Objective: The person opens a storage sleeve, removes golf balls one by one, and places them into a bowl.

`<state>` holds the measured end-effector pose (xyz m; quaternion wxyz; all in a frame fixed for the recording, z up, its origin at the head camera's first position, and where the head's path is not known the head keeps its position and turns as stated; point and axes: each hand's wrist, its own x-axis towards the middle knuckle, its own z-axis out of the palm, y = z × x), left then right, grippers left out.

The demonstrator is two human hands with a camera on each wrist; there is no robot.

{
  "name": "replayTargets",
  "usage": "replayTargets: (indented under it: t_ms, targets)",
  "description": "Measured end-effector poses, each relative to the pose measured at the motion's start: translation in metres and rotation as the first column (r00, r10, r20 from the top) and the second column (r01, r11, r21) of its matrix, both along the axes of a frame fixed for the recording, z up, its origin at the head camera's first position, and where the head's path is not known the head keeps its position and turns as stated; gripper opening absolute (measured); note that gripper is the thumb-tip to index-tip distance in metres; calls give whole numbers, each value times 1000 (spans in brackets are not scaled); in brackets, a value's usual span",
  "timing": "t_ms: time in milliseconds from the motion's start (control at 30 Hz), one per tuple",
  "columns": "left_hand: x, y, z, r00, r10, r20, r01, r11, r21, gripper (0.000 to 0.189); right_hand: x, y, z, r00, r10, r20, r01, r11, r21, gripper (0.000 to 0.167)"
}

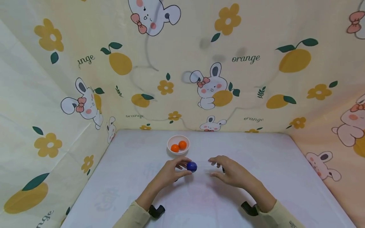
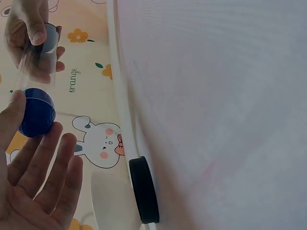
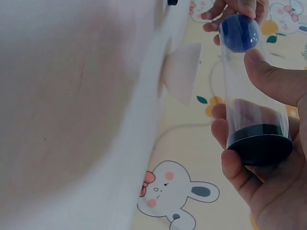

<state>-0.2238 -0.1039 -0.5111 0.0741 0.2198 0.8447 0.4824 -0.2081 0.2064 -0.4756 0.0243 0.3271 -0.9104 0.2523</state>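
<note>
My left hand (image 1: 170, 171) pinches a dark blue ball (image 1: 192, 167) between thumb and fingers, above the table. In the right wrist view the ball sits at the far end of a clear tube (image 3: 244, 79), within its wall. My right hand (image 1: 232, 172) grips the tube around its other end, where a black cap (image 3: 261, 149) closes it. The thumb lies along the tube's side and the fingers wrap beneath. In the head view the tube shows only faintly between both hands. Near the left hand, a black round lid (image 2: 144, 190) lies on the table.
A white bowl (image 1: 178, 152) with two orange balls (image 1: 178, 146) stands behind the left hand, toward the table's back edge. The white-covered table (image 1: 256, 152) is enclosed by fabric walls (image 1: 176, 72) printed with rabbits and oranges.
</note>
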Motion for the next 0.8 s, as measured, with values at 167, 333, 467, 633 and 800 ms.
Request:
replayTargets:
  t_ms: [167, 333, 467, 633, 800]
  targets:
    - [-1, -1, 0, 1000, 1, 1, -1, 1000, -9, 43, -1, -1, 0, 998, -28, 53, 27, 1000, 8, 51]
    - [-1, -2, 1, 1000, 6, 6, -6, 1000, -16, 42, -1, -1, 0, 998, -27, 57, 26, 1000, 5, 51]
    - [-1, -2, 3, 1000, -2, -1, 2, 1000, -16, 42, -1, 0, -1, 999, -25, 45, 25, 1000, -3, 50]
    - [1, -3, 6, 1000, -9, -11, 9, 1000, -30, 42, -1, 0, -3, 997, -45, 60, 45, 999, 7, 50]
    - [1, -3, 6, 1000, -3, -10, 3, 1000, -31, 41, 0, 0, -3, 995, -60, 77, 60, 998, 9, 51]
